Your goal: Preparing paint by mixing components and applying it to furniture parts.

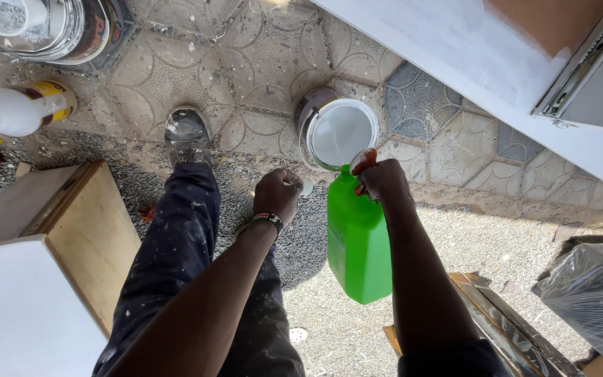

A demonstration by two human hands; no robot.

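Observation:
My right hand (385,183) grips the neck of a bright green plastic bottle (359,241), which hangs from it, its mouth pointing toward an open tin of white paint (336,129) on the patterned tiles. Something reddish (364,162) shows at the bottle's mouth, by my fingers. My left hand (278,194), with a beaded band at the wrist, is curled shut just left of the bottle's top. A small pale thing (306,187) shows at its edge; whether the hand holds it is unclear. My paint-flecked shoe (186,132) stands left of the tin.
A white plastic bottle with a yellow label (19,108) lies at the far left, below a large metal tin (50,28). A wooden box with a white-painted panel (29,307) sits at lower left. A half-painted white board (469,49) crosses the upper right. A plastic-wrapped object (594,293) sits at right.

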